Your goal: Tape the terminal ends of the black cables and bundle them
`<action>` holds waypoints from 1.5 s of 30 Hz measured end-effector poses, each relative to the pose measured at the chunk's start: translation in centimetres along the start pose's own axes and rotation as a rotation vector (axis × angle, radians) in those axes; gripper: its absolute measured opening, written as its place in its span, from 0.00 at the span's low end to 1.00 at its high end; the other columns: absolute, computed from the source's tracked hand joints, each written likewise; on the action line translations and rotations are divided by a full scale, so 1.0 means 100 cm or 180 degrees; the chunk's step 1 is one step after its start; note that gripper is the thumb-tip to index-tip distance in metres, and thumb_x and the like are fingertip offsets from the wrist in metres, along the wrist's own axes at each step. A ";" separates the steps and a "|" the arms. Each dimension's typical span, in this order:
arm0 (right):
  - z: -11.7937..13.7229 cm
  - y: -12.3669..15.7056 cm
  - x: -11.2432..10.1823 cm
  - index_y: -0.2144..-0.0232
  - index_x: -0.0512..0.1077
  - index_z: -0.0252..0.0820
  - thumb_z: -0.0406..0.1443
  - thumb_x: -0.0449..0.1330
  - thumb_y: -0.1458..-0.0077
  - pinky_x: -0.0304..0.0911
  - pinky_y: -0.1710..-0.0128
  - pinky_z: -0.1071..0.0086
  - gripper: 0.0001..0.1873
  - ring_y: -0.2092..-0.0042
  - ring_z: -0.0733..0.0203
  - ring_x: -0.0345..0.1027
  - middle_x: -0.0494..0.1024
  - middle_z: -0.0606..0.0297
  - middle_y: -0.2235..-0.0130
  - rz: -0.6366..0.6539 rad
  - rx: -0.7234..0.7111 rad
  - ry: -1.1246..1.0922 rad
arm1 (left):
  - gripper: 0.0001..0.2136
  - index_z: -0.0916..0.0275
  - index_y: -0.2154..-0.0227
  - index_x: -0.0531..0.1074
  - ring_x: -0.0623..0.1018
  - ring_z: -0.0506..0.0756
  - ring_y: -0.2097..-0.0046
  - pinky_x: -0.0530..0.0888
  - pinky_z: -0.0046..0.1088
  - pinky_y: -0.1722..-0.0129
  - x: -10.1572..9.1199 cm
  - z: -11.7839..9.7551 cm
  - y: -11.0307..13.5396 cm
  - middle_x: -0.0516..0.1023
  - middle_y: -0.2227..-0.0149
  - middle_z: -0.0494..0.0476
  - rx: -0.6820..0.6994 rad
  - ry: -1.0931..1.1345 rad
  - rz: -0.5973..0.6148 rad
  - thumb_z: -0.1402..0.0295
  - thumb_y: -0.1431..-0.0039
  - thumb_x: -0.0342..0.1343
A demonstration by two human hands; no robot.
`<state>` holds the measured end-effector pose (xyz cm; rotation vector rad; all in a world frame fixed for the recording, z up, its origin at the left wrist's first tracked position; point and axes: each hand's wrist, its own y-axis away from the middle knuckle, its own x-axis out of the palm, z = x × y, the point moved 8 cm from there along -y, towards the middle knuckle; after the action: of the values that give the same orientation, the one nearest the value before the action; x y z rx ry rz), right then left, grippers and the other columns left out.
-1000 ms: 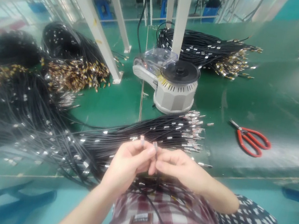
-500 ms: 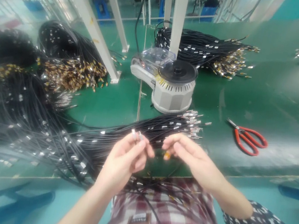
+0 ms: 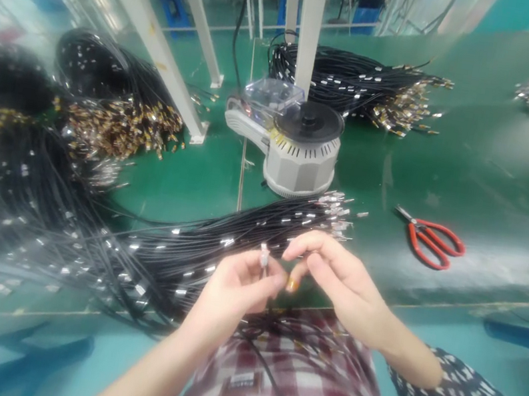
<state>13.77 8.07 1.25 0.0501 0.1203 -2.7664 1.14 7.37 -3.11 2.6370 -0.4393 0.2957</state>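
Left hand [image 3: 235, 288] pinches a small pale piece [image 3: 264, 258], which stands up between its fingers on the near side of the black cable bundle [image 3: 260, 224]. Right hand [image 3: 339, 279], just beside it, curls loosely, thumb and forefinger apart, an amber band [image 3: 292, 285] at one fingertip. Red-handled pliers [image 3: 414, 231] lie to the right on the green table [image 3: 374, 176].

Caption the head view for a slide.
Left hand holds a small pale-tipped piece near the right hand, with thin black cables and red-handled metal snips on a green tabletop.
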 end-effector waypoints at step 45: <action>-0.004 -0.011 -0.004 0.77 0.71 0.41 0.34 0.62 0.50 0.60 0.62 0.65 0.06 0.68 0.61 0.67 0.76 0.66 0.73 -0.0336 0.0640 0.0297 | 0.14 0.62 0.58 0.77 0.72 0.49 0.78 0.62 0.21 0.83 -0.006 -0.014 0.015 0.79 0.77 0.54 0.0543 -0.0283 -0.0671 0.70 0.49 0.67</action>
<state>13.77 9.33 0.92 0.2316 -0.1352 -2.8721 -0.10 6.92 -1.46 2.8418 -0.1673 0.1550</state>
